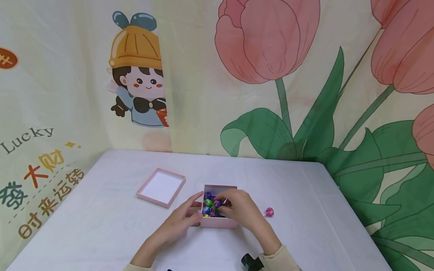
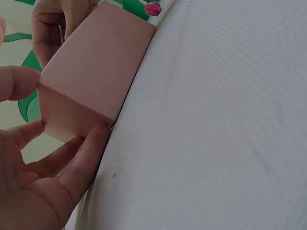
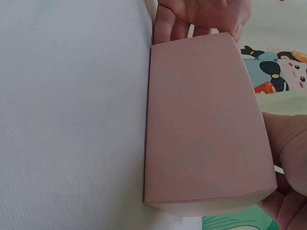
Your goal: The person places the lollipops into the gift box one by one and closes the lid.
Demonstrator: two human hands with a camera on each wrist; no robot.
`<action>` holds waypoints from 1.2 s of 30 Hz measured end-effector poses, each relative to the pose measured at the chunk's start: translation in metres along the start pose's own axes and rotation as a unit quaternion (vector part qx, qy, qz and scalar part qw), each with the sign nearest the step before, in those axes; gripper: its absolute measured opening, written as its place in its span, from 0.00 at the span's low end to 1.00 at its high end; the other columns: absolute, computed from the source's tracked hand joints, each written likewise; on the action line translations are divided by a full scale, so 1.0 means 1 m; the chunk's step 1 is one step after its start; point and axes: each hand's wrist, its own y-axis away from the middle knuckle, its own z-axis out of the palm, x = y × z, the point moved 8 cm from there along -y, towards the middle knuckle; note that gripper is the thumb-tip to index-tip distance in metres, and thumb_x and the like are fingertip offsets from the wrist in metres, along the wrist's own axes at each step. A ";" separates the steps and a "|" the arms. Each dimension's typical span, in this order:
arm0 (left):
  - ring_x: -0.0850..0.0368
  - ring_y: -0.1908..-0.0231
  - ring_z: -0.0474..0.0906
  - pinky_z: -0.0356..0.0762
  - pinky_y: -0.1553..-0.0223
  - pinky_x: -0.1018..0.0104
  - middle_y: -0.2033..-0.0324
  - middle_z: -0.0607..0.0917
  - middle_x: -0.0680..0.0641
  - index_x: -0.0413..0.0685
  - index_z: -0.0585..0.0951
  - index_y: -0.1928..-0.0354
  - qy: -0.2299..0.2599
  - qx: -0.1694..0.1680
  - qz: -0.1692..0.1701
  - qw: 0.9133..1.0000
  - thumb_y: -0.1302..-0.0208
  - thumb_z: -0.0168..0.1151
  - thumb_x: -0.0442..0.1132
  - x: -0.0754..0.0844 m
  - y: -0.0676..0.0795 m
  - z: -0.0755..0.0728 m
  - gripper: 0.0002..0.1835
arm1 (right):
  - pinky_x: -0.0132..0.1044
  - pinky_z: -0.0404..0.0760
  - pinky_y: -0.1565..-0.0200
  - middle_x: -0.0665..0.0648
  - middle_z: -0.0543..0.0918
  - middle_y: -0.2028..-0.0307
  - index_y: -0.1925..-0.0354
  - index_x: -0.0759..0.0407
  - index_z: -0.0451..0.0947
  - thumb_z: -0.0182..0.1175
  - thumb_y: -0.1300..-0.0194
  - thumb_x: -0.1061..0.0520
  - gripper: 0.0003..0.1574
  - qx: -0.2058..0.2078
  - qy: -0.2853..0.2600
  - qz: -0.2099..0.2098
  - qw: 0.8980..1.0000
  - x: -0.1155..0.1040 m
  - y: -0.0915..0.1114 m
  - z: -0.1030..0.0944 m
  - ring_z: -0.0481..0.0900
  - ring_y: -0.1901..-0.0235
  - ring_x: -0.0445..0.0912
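Observation:
An open pink box (image 1: 218, 223) stands on the white table, filled with round candies (image 1: 208, 203) in shiny purple, green and blue wrappers. My left hand (image 1: 180, 217) steadies it from the left, thumb at the near corner and fingertips against the side wall, as the left wrist view shows. Over the box's right part, my right hand (image 1: 239, 206) reaches in with curled fingers, thumb and forefinger pinching at a green-wrapped candy (image 1: 216, 208). In the right wrist view, the box's front wall (image 3: 206, 120) hides those fingertips.
A pink-rimmed lid (image 1: 168, 206) lies inside up on the table (image 1: 112, 226), left of the box. One pink wrapped candy (image 1: 269, 212) rests to the right. Behind the table hangs a printed cloth (image 1: 193, 75) with tulips and a cartoon figure.

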 end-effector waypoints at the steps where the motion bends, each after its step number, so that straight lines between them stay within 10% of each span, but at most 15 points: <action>1: 0.46 0.42 0.81 0.88 0.47 0.61 0.29 0.72 0.32 0.56 0.58 0.16 0.000 0.000 0.000 1.000 0.25 0.60 0.40 0.000 0.000 0.000 0.39 | 0.27 0.84 0.60 0.48 0.90 0.58 0.48 0.52 0.90 0.77 0.36 0.60 0.17 -0.002 0.008 -0.001 1.000 0.000 0.000 0.001 0.80 0.65 0.33; 24: 0.47 0.43 0.81 0.88 0.48 0.62 0.29 0.72 0.33 0.56 0.58 0.16 0.004 -0.003 -0.002 1.000 0.24 0.60 0.40 -0.001 -0.001 0.000 0.39 | 0.35 0.88 0.50 0.49 0.92 0.54 0.48 0.55 0.90 0.76 0.35 0.62 0.16 -0.037 0.038 -0.011 0.999 -0.006 -0.002 0.008 0.88 0.55 0.41; 36: 0.48 0.43 0.81 0.88 0.47 0.57 0.29 0.72 0.31 0.53 0.58 0.16 0.007 -0.006 -0.004 1.000 0.24 0.60 0.41 0.001 0.000 -0.001 0.39 | 0.43 0.89 0.52 0.53 0.91 0.52 0.46 0.56 0.89 0.74 0.33 0.60 0.17 0.007 -0.013 -0.009 1.000 0.004 0.009 -0.029 0.86 0.56 0.49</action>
